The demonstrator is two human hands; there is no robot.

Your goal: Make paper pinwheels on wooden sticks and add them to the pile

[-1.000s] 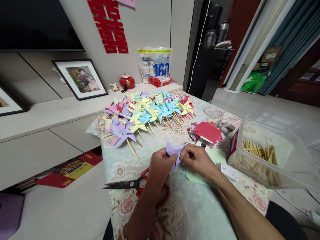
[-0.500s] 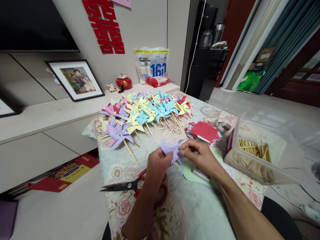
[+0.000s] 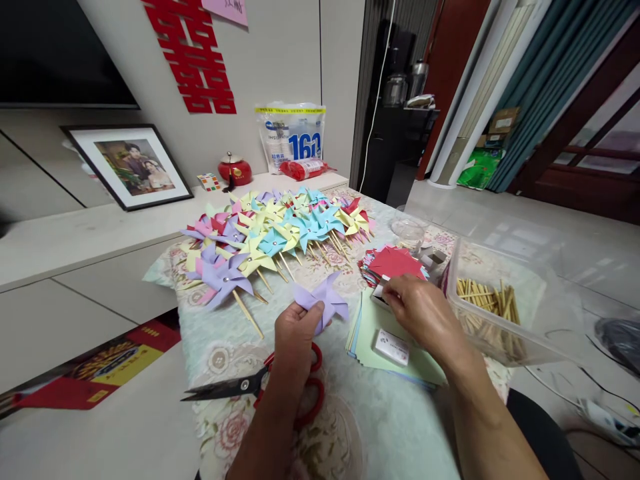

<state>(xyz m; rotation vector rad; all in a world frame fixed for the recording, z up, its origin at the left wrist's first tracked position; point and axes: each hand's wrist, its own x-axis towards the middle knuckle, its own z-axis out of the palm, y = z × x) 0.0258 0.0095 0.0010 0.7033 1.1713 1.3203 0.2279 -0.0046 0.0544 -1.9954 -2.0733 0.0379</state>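
My left hand [image 3: 299, 330] pinches a lilac paper pinwheel [image 3: 324, 301] between thumb and fingers; its blades are folded in and no stick shows on it. My right hand [image 3: 420, 308] is at a small open box [image 3: 380, 293], fingertips drawn together over it; what they hold, if anything, is hidden. Below that hand a small white box [image 3: 391, 347] lies on a stack of pale green paper sheets [image 3: 367, 333]. Red-handled scissors [image 3: 245, 386] lie under my left forearm, blades pointing left.
Many finished pinwheels [image 3: 275, 241] on sticks are heaped at the table's far side. Red paper pieces [image 3: 395, 262], a clear round dish [image 3: 407, 230] and a clear plastic bin [image 3: 493, 333] of wooden sticks [image 3: 487, 300] stand right. A framed photo [image 3: 133, 167] leans on the cabinet behind.
My right hand has left the lilac pinwheel and moved right to the small open box. My left hand still holds the pinwheel. The view has shifted a little to the right.
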